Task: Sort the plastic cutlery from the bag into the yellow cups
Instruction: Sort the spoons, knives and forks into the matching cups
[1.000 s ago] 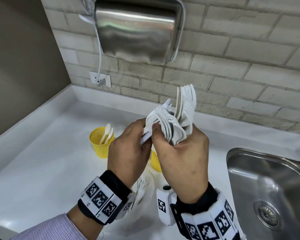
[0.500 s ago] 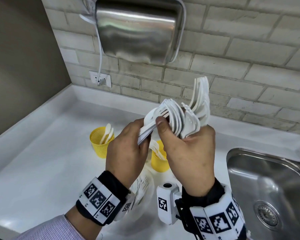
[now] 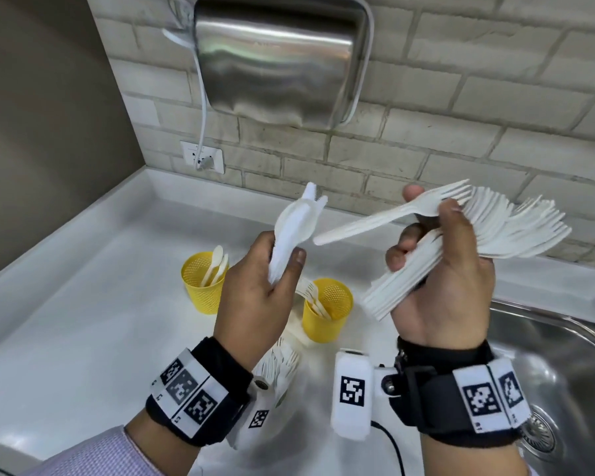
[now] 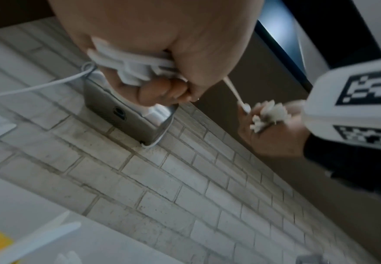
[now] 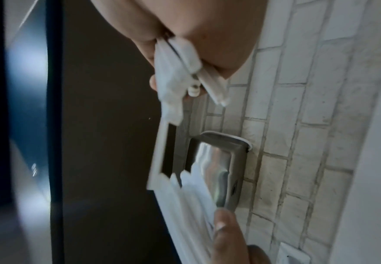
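Both grips are closed on white plastic cutlery, raised above the tabletop [image 3: 66, 338]. Left hand [image 3: 255, 297] holds a small bundle [image 3: 294, 231] upright, fingers curled round the handles; the utensil heads point up toward the wall. Which utensil types make up this bundle cannot be told. Right hand [image 3: 437, 286] clamps a thick stack of forks [image 3: 495, 231], tines fanned to the right, handle ends projecting down-left past the palm. One single fork [image 3: 392, 214] is pinched between thumb and fingertip above the stack; its handle tip ends just beside the left bundle, whether touching cannot be told.

Nearest on the tabletop, below the left wrist, lies a clear bag [image 3: 279, 369] with more white forks inside, partly hidden by the wrist band. Beyond it stand two yellow cups, near each other but apart: the right cup [image 3: 327, 314] holds forks and the left cup [image 3: 203, 286] holds spoons. Open white surface extends left of the cups to the raised tabletop edge at the side wall.

A steel sink [image 3: 547, 355] borders the work area on the right, its rim near the right wrist. At the far edge a low upstand meets the brick wall, which carries a socket [image 3: 203, 159] and a steel hand dryer [image 3: 279, 56].
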Motion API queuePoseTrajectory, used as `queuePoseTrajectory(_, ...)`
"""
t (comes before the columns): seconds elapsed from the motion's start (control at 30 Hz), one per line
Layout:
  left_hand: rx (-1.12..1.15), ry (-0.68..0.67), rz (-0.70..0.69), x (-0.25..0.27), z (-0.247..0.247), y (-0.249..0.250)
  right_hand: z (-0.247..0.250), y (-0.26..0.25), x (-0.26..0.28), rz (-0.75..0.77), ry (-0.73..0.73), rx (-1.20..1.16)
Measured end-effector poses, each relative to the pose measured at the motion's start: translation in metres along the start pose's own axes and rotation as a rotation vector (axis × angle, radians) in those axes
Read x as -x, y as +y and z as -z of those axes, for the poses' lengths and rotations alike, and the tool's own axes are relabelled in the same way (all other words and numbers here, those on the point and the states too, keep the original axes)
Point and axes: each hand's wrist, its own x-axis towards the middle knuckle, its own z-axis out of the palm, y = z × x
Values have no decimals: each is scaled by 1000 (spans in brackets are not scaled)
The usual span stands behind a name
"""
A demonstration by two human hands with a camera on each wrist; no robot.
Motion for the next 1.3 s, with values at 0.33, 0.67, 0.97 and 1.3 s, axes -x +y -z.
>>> queuePoseTrajectory(0.33,951,-505,345,-4,7,3,22,14,-21,-277,187,-377)
queuePoseTrajectory(0.67,1051,-605,363,-5,9,5,19,28,-24,-249,-137,-319)
queuePoseTrajectory(0.97,820,-363,535,-9,8,4,12,48,-14,-166,-234,-43)
queuePoseTrajectory(1.3,963,-381,779,-15,-3,-8,-1,62,1,303,-302,426)
